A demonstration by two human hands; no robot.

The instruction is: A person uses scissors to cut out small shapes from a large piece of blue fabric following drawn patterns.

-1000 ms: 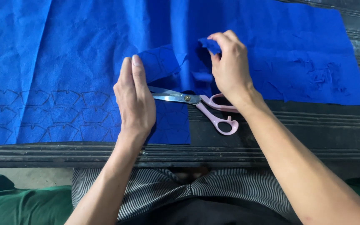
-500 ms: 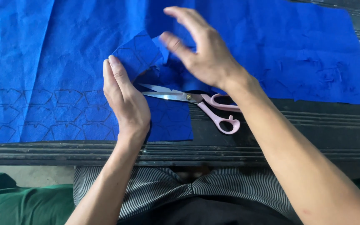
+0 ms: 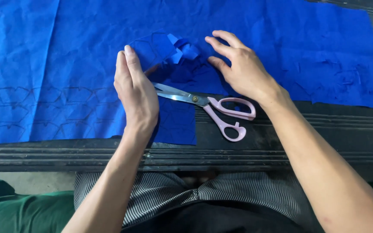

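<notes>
A large sheet of blue fabric (image 3: 65,64) with drawn outline shapes covers the dark table (image 3: 281,146). My left hand (image 3: 135,90) stands on its edge on the fabric, fingers straight, against a lifted cut flap (image 3: 154,47). My right hand (image 3: 240,69) rests with spread fingers on the fabric, beside a crumpled bit of blue cloth (image 3: 185,49). Scissors (image 3: 208,108) with pink handles lie on the table between my hands, blades pointing left under my left hand. Neither hand holds anything.
The table's front edge (image 3: 238,159) is ribbed dark wood. Below it are my striped garment (image 3: 173,194) and green cloth (image 3: 18,211) at the lower left. Cut marks show in the fabric at the right (image 3: 337,73).
My right hand let go of the blue piece it held, passed over the flap and came down flat on the fabric. My left hand slid up toward the flap.
</notes>
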